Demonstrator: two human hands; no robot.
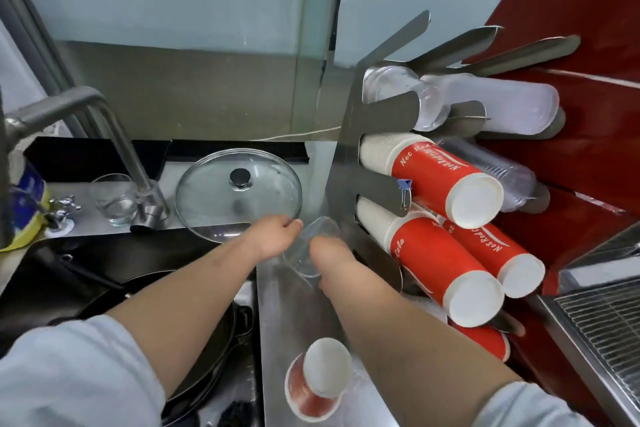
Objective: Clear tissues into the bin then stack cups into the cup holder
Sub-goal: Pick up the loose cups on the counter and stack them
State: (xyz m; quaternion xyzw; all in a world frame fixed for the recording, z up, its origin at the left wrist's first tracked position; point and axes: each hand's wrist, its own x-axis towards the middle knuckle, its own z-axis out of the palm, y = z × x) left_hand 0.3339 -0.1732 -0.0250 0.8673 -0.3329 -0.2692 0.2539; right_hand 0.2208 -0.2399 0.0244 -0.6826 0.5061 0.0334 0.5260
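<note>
Presently, head view: left hand (277, 236) and right hand (329, 251) both grip a clear plastic cup (308, 246) over the steel counter (294, 305), beside the steel cup holder (356, 180); advise aligning it with the clear stack (408, 97) — the upturned red paper cup (317, 381) awaits.

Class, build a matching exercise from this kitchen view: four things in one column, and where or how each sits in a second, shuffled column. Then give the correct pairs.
Column A
1. clear plastic cup
2. glass lid
3. red paper cup
4. drinking glass

Column B
a. upside down on the steel counter, near the camera
b. beside the tap, behind the sink
c. held between the left hand and the right hand
d. lying behind the left hand, black knob on top

Pairs: 1-c, 2-d, 3-a, 4-b
</note>
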